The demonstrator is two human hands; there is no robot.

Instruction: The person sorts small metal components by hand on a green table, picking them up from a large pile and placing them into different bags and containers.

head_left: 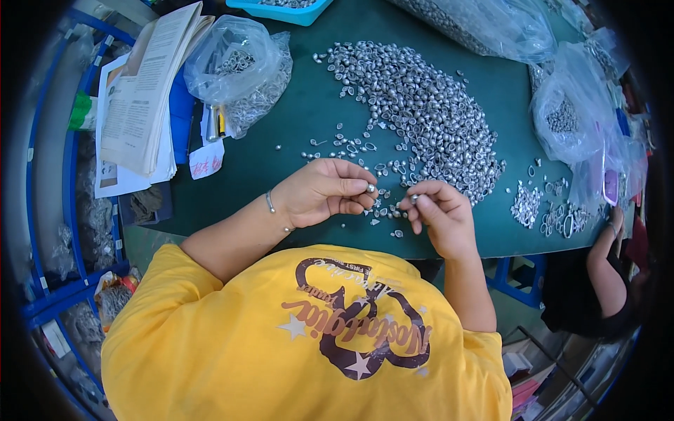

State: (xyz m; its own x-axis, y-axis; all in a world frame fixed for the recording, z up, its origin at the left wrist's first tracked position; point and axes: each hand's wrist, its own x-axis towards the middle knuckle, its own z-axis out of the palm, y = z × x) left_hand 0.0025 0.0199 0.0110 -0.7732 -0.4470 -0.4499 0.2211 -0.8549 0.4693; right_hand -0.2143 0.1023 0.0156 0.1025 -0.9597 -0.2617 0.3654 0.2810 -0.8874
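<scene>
Between thumb and forefinger of my left hand (326, 188) is a small rounded silvery metal piece (370, 188). My right hand (442, 214) pinches another small silvery metal piece (413, 199), close by on the right. Both hands are over the near edge of the green table, a short gap apart. Just beyond them spreads a large heap of small silvery metal pieces (421, 105), many of them hollow and cup-shaped. Loose pieces and a few rings lie scattered around my fingertips.
Papers (140, 98) and a clear bag of metal parts (239, 70) lie at the left. A blue tray (281, 8) stands at the far edge. More bags (569, 105) and small piles of flat pieces (525, 205) are at the right, near another person's arm (609, 245).
</scene>
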